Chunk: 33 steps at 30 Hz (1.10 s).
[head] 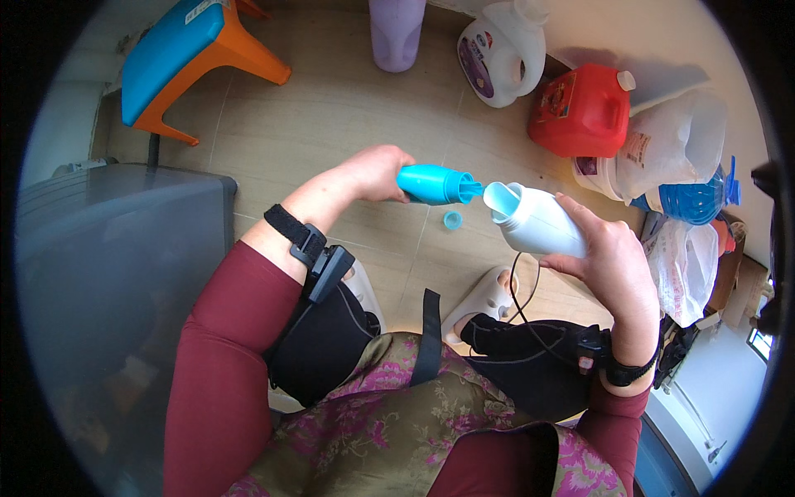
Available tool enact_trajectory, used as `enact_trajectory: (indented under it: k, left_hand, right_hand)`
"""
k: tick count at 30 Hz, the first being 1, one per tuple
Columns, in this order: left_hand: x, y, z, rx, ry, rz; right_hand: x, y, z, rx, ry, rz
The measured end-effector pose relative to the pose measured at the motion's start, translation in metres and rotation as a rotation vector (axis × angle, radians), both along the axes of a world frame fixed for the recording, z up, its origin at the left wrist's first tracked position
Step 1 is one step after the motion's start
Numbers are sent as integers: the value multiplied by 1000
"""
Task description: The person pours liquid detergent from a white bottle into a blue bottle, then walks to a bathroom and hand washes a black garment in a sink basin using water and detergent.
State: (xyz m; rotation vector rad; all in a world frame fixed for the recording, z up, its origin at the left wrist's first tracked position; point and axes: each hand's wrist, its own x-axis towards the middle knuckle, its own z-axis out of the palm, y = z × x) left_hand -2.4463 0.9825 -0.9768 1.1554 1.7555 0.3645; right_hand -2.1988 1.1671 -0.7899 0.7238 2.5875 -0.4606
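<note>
My left hand [388, 174] is closed around a turquoise plastic bottle [431, 184], tilted to the right, its open neck with a spout facing the other bottle. In my right hand [599, 248] is a white plastic bottle [539, 218], tilted to the left, with a pale blue lining or liquid visible at its open mouth. The two mouths are close together; whether they touch I cannot tell. A small translucent turquoise cap [453, 220] lies on the tiled floor below them.
A blue and orange plastic stool [177, 56] stands upper left, above a grey cabinet or box [124, 279]. Along the wall are a purple container [397, 31], a white detergent jug [503, 53], a red jug [581, 112], a blue water bottle [692, 196] and a plastic bag [683, 267].
</note>
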Motion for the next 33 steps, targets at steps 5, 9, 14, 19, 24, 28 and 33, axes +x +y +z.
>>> enact_trajectory:
  k: [5,9,14,19,24,28,33]
  left_hand:
    - [-2,-1,5,2,-28,25]
    - [-2,-2,9,10,-50,43]
    - [-1,-3,14,-10,-35,54]
    - [-1,-3,17,6,-45,69]
    - [-3,-6,20,17,-72,91]
    - [-4,-10,23,91,-37,93]
    - [-16,-18,35,104,-95,127]
  right_hand:
    - [3,2,1,-51,30,-18]
    - [7,6,-3,-88,43,-42]
    - [14,13,-8,-144,52,-74]
    - [19,22,-14,-225,96,-59]
    - [24,30,-24,-282,140,-30]
    - [27,37,-34,-311,123,-49]
    - [25,50,-48,-331,115,-101]
